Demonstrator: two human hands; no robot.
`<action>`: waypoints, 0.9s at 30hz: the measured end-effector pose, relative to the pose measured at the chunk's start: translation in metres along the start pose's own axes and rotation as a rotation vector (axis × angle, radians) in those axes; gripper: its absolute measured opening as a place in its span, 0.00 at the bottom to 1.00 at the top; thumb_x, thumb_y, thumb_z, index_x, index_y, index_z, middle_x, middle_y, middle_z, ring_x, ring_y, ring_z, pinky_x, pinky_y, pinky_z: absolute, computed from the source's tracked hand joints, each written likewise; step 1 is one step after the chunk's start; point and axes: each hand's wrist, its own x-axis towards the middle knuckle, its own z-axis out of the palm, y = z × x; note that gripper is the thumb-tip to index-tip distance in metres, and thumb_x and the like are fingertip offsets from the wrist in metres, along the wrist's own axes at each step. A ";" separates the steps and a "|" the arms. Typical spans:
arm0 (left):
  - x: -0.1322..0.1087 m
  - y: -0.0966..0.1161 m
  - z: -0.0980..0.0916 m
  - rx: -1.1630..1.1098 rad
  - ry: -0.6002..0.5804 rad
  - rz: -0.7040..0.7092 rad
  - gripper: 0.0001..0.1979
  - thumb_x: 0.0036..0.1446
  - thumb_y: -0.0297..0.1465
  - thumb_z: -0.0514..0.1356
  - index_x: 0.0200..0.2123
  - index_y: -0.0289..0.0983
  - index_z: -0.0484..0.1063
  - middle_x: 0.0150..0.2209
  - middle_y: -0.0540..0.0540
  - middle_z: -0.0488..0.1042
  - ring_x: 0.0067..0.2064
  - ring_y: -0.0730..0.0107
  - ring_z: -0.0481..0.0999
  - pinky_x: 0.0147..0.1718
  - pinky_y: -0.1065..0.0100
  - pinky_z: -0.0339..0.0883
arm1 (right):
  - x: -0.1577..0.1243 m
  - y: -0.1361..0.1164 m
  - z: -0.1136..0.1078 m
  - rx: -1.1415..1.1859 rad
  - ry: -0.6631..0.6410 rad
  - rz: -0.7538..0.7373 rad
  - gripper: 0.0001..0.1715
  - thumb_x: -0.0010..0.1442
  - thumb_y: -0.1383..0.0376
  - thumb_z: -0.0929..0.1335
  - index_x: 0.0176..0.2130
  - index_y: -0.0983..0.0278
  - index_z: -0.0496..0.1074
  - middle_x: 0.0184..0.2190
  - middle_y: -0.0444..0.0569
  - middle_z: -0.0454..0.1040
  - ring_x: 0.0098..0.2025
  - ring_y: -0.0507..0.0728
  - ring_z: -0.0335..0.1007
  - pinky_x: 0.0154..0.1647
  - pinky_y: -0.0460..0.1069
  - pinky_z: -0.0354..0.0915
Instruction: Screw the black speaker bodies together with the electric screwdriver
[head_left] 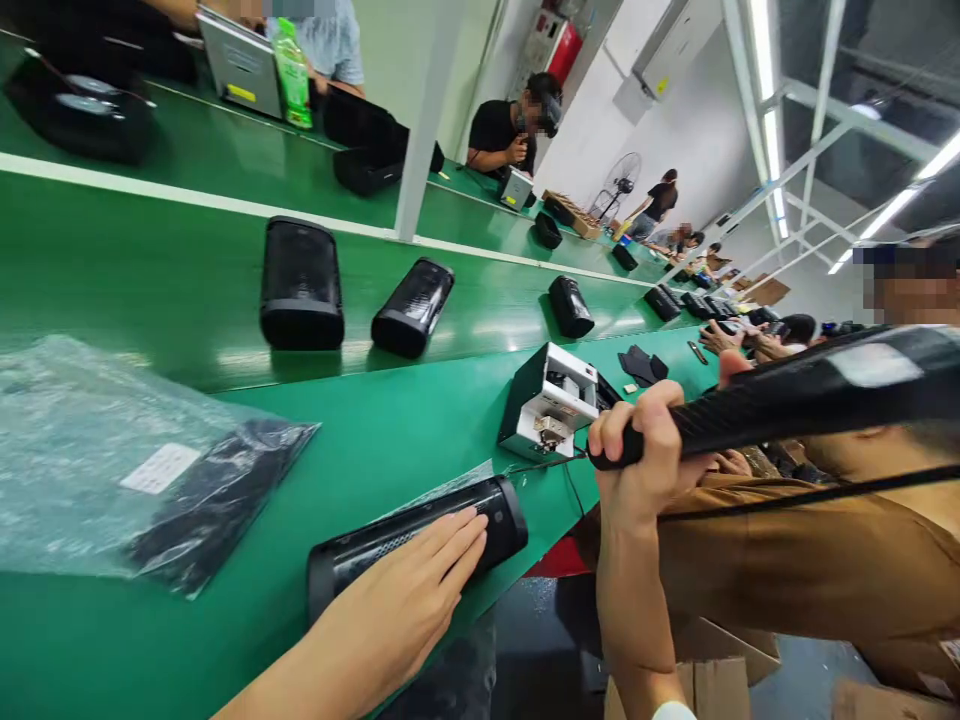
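A black cylindrical speaker-like device (502, 515) lies on its side on the green table. My left hand (409, 585) rests flat on it, fingers stretched out along its surface. Raised at the right, my right hand (649, 445) is wrapped round the ribbed handle of a long black tool (780, 395); the tool's wide end reaches the right edge of the view. Beyond the device stands a small white and black machine (551, 400) with a cable beside it. Clear plastic film shows behind the device.
A clear plastic bag (82, 450) with dark contents lies at left. Black devices (302, 285) stand on the belt (480, 320) beyond the table. A post (431, 130) rises behind it. Close at right sits a person in brown (765, 560); cardboard boxes (712, 680) are below.
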 end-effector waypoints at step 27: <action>0.008 0.005 0.008 0.062 -0.158 0.099 0.23 0.71 0.39 0.67 0.63 0.32 0.83 0.77 0.37 0.74 0.77 0.52 0.73 0.78 0.54 0.60 | -0.057 -0.002 0.116 0.354 -0.330 0.173 0.28 0.73 0.67 0.75 0.65 0.48 0.68 0.31 0.29 0.69 0.14 0.45 0.60 0.15 0.43 0.70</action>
